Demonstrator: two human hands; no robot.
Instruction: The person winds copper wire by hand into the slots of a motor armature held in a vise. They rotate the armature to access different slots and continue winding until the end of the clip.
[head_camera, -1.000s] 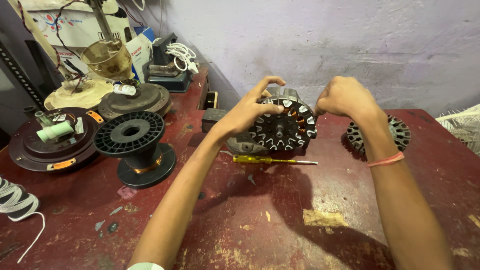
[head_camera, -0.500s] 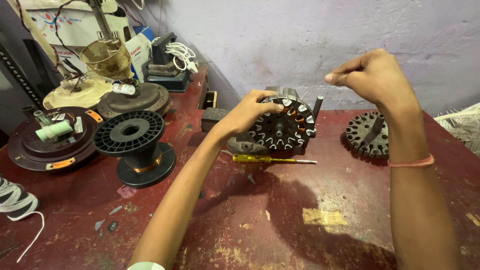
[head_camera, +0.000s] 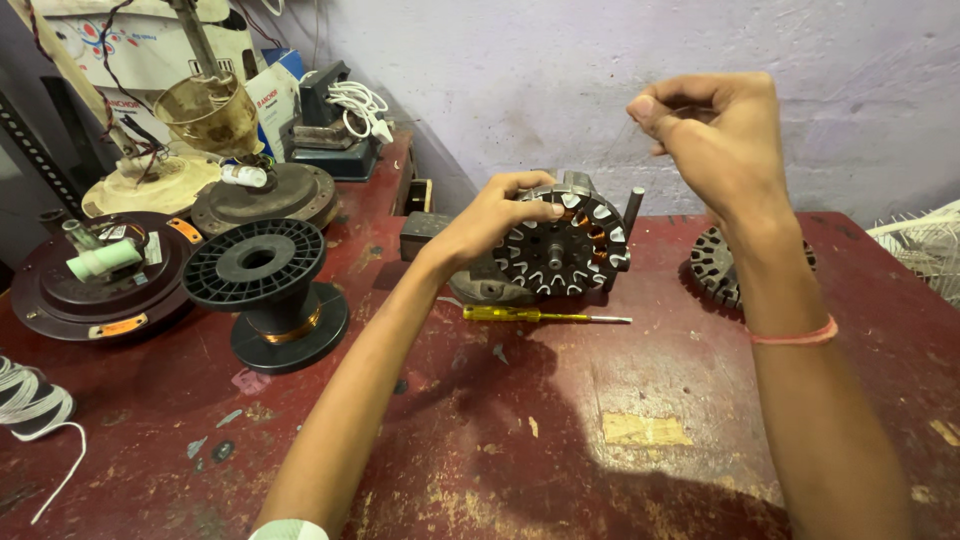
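A round fan stator (head_camera: 565, 247) with copper windings stands upright on a small mount at the back of the red table (head_camera: 560, 430). My left hand (head_camera: 490, 220) grips its upper left rim. Raised high above and to the right of it, my right hand (head_camera: 715, 125) pinches a very thin wire (head_camera: 622, 130) between thumb and fingers, and the wire runs down toward the stator. A pink band circles my right wrist. A yellow-handled screwdriver (head_camera: 540, 315) lies flat on the table just in front of the stator.
A black wire spool (head_camera: 268, 290) stands left of centre. Dark round fan motor housings (head_camera: 100, 275) and a cream fan base sit at the far left. A second bare stator core (head_camera: 720, 265) lies behind my right forearm. White cord (head_camera: 35, 410) lies at the left edge.
My right hand has risen from the stator's right rim up and to the right, drawing the thin wire out. My left hand has stayed on the stator.
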